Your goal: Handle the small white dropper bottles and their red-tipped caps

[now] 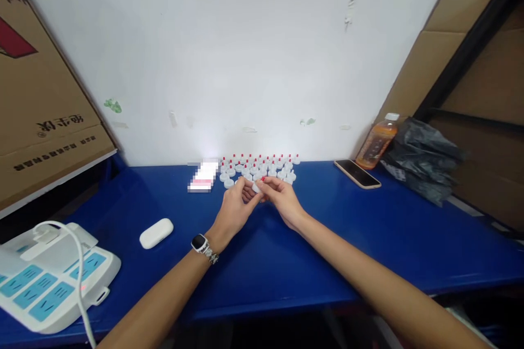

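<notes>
Round white cap (pixel 256 187) between fingertips (pixel 262 185)

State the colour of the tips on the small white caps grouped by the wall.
Red tips on the small white caps, head view.

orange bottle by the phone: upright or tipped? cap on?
Leaning: the orange bottle tilts with its top to the right, against the cardboard. Its white cap is on.

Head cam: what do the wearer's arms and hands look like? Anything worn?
Both forearms are bare, no sleeves in view, no gloves. The left hand has a smartwatch at the wrist, with a dark square face and a metallic link band. The right hand has nothing at the wrist; a fingertip shows red, probably nail polish.
</notes>
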Motion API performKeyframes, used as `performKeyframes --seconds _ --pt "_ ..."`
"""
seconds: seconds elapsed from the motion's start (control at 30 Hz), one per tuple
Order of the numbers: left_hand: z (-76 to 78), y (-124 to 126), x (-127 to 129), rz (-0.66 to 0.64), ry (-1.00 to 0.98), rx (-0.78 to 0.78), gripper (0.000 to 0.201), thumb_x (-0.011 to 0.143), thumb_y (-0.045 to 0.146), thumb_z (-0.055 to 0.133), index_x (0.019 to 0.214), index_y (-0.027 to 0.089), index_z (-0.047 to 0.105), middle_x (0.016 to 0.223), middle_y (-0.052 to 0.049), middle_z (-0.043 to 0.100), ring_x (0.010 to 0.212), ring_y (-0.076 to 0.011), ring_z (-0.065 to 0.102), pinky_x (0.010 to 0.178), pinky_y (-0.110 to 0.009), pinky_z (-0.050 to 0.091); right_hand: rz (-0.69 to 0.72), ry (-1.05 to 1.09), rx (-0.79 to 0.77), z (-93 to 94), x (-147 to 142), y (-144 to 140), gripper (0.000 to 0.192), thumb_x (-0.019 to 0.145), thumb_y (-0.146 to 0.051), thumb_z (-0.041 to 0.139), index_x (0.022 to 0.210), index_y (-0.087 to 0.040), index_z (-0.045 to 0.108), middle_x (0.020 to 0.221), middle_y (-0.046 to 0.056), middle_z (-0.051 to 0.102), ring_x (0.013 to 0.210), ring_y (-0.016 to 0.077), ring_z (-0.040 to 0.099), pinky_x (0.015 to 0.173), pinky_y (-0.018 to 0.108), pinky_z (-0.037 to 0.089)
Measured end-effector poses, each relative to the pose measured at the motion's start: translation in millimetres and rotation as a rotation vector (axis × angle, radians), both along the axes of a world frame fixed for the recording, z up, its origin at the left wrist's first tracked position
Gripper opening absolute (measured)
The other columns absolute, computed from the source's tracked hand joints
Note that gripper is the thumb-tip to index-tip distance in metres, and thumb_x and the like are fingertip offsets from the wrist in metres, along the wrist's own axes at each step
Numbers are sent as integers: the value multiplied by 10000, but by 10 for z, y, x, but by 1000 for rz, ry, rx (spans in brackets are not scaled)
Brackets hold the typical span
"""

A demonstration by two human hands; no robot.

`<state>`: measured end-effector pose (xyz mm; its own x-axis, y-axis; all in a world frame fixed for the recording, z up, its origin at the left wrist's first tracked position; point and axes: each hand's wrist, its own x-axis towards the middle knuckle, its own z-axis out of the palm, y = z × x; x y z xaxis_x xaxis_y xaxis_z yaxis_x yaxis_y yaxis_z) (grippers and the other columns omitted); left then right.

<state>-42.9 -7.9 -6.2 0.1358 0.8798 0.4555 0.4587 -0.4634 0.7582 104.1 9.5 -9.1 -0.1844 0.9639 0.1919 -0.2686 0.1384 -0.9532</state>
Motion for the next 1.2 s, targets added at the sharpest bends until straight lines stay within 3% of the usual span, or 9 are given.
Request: performKeyframes --seconds 0.1,0.27,0.33,0.47,0.57,0.77,0.9,1.1,1.2 --pt "-29 -7 6 20 68 12 189 867 359 624 882 210 509 765 20 621 638 -116 578 607 -245 460 28 -84 90 -10 -35 -25 286 819 -460 674 882 -183 701 816 25 678 759 161 599 727 292 476" --pt "0 26 -91 -17 178 -14 161 867 293 581 1002 225 528 821 14 633 691 -127 591 608 -242 443 -110 -571 451 36 95 -33 232 930 -312 536 956 -183 727 922 57 683 804 163 588 728 285 438" --pt "21 33 -130 -45 177 -26 136 914 298 514 1028 224 519 856 4 637 721 -133 597 629 -250 449 -68 -718 557 65 152 -51 242 936 -240 505 1029 -191 723 958 65 680 837 165 596 755 283 440" --pt "19 25 -149 -106 330 -16 251 991 409 388 890 218 516 830 -9 604 725 -159 566 666 -287 439 31 -826 569 109 204 -106 471 917 -161 472 1378 -235 532 1083 65 683 830 152 614 791 280 455" --pt "14 19 -138 -167 413 24 316 1014 405 320 841 216 505 856 -30 586 771 -177 561 725 -307 444 46 -858 528 142 222 -135 590 905 -168 484 1479 -258 382 1107 57 684 717 131 597 737 268 459" --pt "87 14 -116 -152 332 86 327 1030 373 293 825 208 488 858 -24 565 797 -164 540 763 -293 419 72 -854 596 245 271 -165 365 923 -273 521 1284 -216 520 890 32 668 687 150 588 680 269 440" --pt "118 17 -100 -124 203 70 337 1030 394 299 776 205 416 778 6 505 739 -142 491 720 -271 394 115 -867 574 290 308 -209 283 978 -376 458 1196 -203 508 769 7 629 669 162 595 644 269 418" --pt "110 -5 -29 -231 157 -33 366 1018 442 312 767 199 423 723 26 466 669 -125 433 642 -255 363 167 -940 553 295 398 -279 236 999 -421 413 1055 -213 510 707 -3 624 600 160 575 573 259 361" --pt "85 3 47 -249 95 -63 410 1009 479 315 757 191 464 715 18 490 671 -129 443 641 -257 369 136 -970 585 275 442 -307 223 994 -401 428 1089 -212 501 748 16 649 648 180 602 591 266 372"
